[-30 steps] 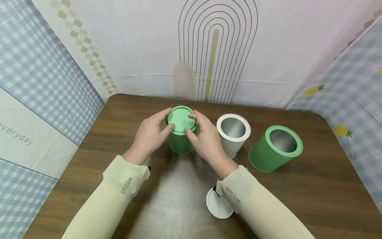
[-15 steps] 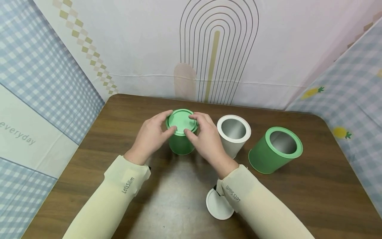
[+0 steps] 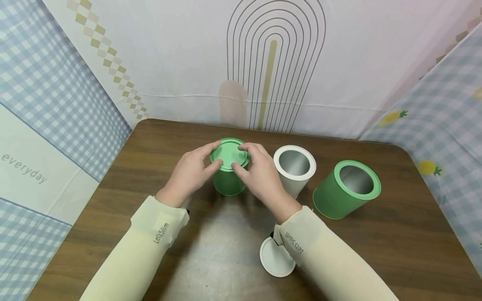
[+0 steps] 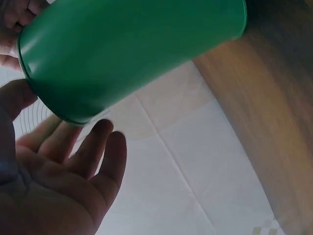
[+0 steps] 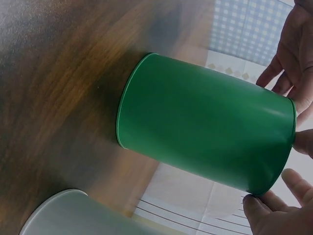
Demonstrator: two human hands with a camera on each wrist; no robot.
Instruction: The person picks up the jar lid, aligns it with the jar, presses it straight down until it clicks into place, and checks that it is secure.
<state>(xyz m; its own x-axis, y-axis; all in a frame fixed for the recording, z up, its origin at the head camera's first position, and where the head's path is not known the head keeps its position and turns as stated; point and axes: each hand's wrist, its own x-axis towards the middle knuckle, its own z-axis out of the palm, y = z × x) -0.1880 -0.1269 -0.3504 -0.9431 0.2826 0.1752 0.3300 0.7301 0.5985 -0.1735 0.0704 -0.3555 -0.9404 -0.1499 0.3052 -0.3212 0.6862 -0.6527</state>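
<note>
A green can (image 3: 229,183) stands upright at the back middle of the table, with a round green lid (image 3: 229,153) on its top. My left hand (image 3: 190,170) holds the lid's left edge, thumb at the front and index finger at the back. On the right edge my right hand (image 3: 261,171) grips in the same way, its thumb near the left one. Both wrist views show the can's green side (image 4: 127,54) and fingertips around its top rim. Whether the lid sits fully down in the rim cannot be seen.
To the right stand an open white can (image 3: 295,179) and an open green can (image 3: 339,194), both showing metallic insides. A white lid (image 3: 276,258) lies near my right sleeve, partly covered by it. Behind the wooden table (image 3: 158,142) hangs a patterned cloth (image 3: 180,62).
The green lid has come down slightly and lies more level on the can. Both hands have lowered a little with it and kept their hold. The other cans stay put.
</note>
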